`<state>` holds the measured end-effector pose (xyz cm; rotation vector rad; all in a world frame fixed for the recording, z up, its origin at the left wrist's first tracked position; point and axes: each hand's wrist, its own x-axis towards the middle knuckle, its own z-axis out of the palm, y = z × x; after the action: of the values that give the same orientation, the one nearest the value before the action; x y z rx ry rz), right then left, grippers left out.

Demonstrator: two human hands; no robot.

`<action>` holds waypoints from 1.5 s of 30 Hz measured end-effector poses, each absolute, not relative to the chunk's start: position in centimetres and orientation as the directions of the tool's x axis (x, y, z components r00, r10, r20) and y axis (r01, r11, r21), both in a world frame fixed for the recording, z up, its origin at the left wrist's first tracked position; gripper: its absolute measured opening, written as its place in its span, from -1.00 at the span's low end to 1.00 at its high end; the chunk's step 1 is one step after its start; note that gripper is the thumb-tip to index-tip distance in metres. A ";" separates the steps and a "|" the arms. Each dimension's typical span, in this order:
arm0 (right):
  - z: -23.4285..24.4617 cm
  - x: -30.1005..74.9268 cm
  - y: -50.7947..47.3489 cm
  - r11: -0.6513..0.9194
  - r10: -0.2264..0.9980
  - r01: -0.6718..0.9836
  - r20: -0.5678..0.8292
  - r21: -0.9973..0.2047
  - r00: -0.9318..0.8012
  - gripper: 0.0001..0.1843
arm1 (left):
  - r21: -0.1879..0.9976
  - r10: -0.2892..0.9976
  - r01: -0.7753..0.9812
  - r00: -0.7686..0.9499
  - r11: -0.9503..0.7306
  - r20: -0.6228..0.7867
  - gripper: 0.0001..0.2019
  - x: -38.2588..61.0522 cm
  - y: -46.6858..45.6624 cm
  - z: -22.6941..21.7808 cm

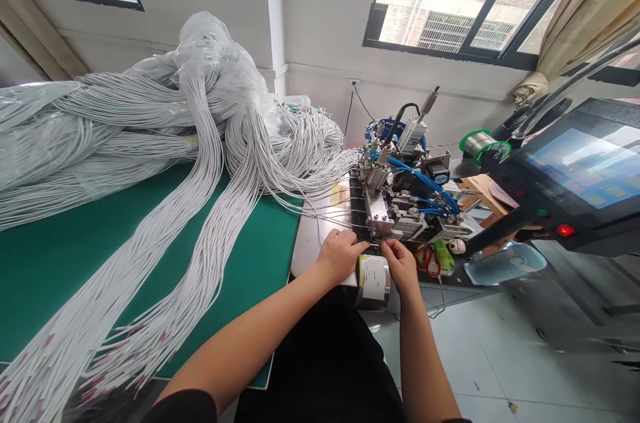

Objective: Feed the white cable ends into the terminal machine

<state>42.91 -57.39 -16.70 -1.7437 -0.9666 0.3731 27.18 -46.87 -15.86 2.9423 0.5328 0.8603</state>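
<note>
My left hand (341, 253) rests on the white machine plate (313, 236), fingers curled in a pinch on a thin grey wire (345, 223) at the machine's front edge. My right hand (400, 261) is right beside it, fingers pinched on the same wire end near the metal fixture (395, 216). Several thin wires run from the fixture leftward to the pile. A small labelled metal block (374, 279) sits just below both hands.
Large bundles of grey cables (200, 209) drape over the green mat (75, 243), some in plastic wrap (210, 56). A touchscreen panel (580, 169) with a red button stands at right. A solder spool (477, 141), blue hoses and a tiled floor lie beyond.
</note>
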 end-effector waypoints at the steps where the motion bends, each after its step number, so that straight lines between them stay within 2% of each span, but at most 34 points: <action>1: -16.7 42.9 -57.3 -0.113 0.751 0.423 0.201 -0.899 0.628 -0.62 | 0.127 0.337 0.318 0.790 -0.940 0.512 -0.71 27.2 -46.9 -15.9; 7: -17.1 43.0 -57.0 -0.069 0.765 0.343 0.171 -0.937 0.621 -0.65 | 0.135 0.343 0.319 0.808 -0.938 0.479 -0.69 27.2 -46.9 -15.7; 13: -17.5 43.3 -56.7 -0.055 0.792 0.110 0.024 -0.992 0.610 -0.64 | 0.147 0.362 0.332 0.813 -0.932 0.456 -0.70 27.1 -47.0 -15.4; 20: -18.0 43.0 -56.5 -0.039 0.785 -0.129 -0.110 -0.991 0.610 -0.62 | 0.154 0.369 0.338 0.789 -0.928 0.492 -0.70 27.2 -47.0 -15.7; 25: -18.6 43.1 -56.5 -0.016 0.787 -0.206 -0.140 -0.978 0.601 -0.62 | 0.143 0.350 0.326 0.764 -0.934 0.542 -0.73 27.0 -46.9 -15.7; 29: -19.1 43.2 -56.7 -0.038 0.770 -0.162 -0.132 -0.986 0.624 -0.62 | 0.130 0.336 0.320 0.758 -0.939 0.559 -0.76 26.8 -46.9 -15.9; 36: -17.8 43.7 -57.9 -0.052 0.684 0.122 0.054 -0.991 0.728 -0.57 | 0.151 0.361 0.336 0.754 -0.930 0.548 -0.77 26.7 -46.9 -15.7; 41: -16.2 43.7 -59.5 -0.058 0.656 0.213 0.124 -0.975 0.745 -0.60 | 0.172 0.381 0.342 0.774 -0.924 0.505 -0.76 26.5 -47.0 -15.4; 45: -15.5 43.5 -60.9 -0.118 0.622 0.263 0.135 -0.957 0.771 -0.59 | 0.200 0.474 0.434 0.740 -0.878 0.477 -0.68 26.6 -47.2 -15.2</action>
<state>43.47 -60.91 -15.54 -1.7036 -0.7034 0.3533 26.65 -47.15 -15.20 2.8590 0.7475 0.8152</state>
